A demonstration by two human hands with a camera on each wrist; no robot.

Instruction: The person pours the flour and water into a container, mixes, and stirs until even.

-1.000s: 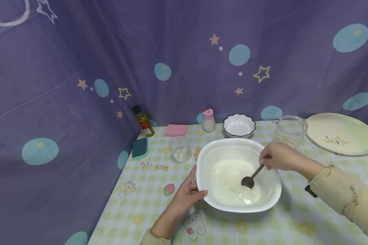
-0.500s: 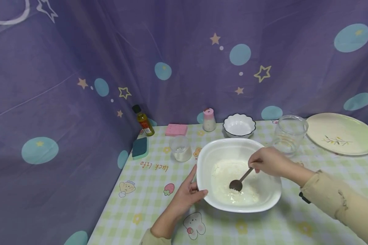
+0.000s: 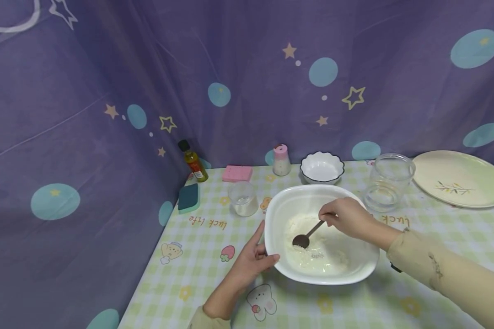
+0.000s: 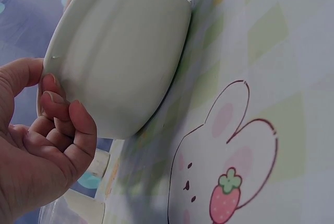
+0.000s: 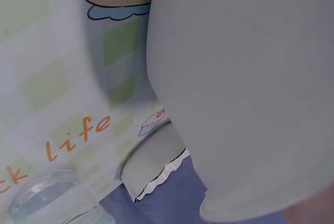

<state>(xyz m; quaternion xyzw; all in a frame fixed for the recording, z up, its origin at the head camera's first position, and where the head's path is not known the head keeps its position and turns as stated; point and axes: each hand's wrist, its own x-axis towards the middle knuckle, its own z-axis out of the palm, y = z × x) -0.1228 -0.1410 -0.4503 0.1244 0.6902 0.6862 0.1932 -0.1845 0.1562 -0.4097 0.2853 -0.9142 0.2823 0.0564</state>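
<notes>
Right now the right hand (image 3: 343,217) pinches the handle of a spoon (image 3: 306,235), fingers curled round it, with the spoon's dark head down in the white flour (image 3: 313,242) inside the big white bowl (image 3: 354,269). The bowl sits on the checked tabletop (image 3: 197,283), near its front edge. At the bowl's near-left rim the left hand (image 3: 251,260) grips it, thumb on the rim and fingers curled against the outer wall; the left wrist view shows those fingers (image 4: 68,130) pressed to the bowl's side, just above a rabbit print (image 4: 224,166) on the cloth.

Behind the bowl stands a small scalloped bowl (image 3: 322,167), with a pink-capped shaker (image 3: 281,160) to its left and a pink sponge (image 3: 237,173) beyond that. A short glass (image 3: 243,198) stands just left of the big bowl. Further left, an oil bottle (image 3: 193,161) and a green sponge (image 3: 188,198) sit by the purple curtain (image 3: 86,91). To the right there is a glass jar (image 3: 389,182), and past it a large plate (image 3: 461,179).
</notes>
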